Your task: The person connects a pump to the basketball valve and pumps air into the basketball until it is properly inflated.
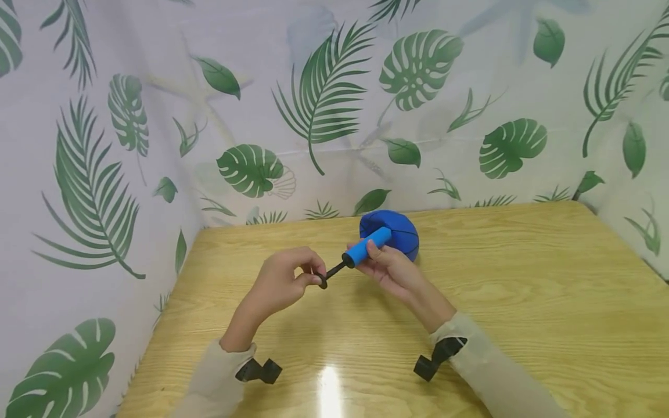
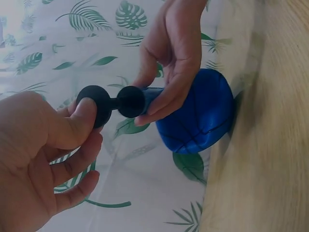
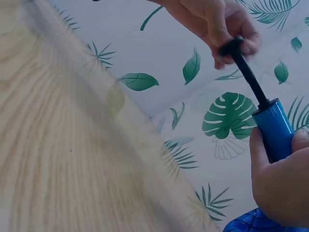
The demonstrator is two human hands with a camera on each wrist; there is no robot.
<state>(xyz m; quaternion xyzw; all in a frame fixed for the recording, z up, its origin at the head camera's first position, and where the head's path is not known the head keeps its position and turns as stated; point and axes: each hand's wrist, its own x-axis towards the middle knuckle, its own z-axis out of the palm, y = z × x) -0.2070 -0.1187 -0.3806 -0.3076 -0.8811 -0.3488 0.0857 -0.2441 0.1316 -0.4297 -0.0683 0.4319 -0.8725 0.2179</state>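
A small hand pump with a blue barrel [image 1: 360, 248] and a black plunger rod is held between both hands. My left hand [image 1: 284, 278] pinches the round black handle [image 2: 99, 104] between thumb and fingers. The right hand [image 1: 394, 271] grips the blue barrel, its thumb along the top. Part of the rod [image 3: 249, 77] shows drawn out of the barrel. Right behind the pump, a dented blue ball [image 1: 402, 232] with dark lines rests on the table; the pump's far end overlaps it in the head view.
The wooden table [image 1: 522, 302] runs up to a white cloth backdrop [image 1: 355, 122] printed with green leaves at the back and sides. Each wrist bears a black camera mount [image 1: 258, 370] over a light sleeve.
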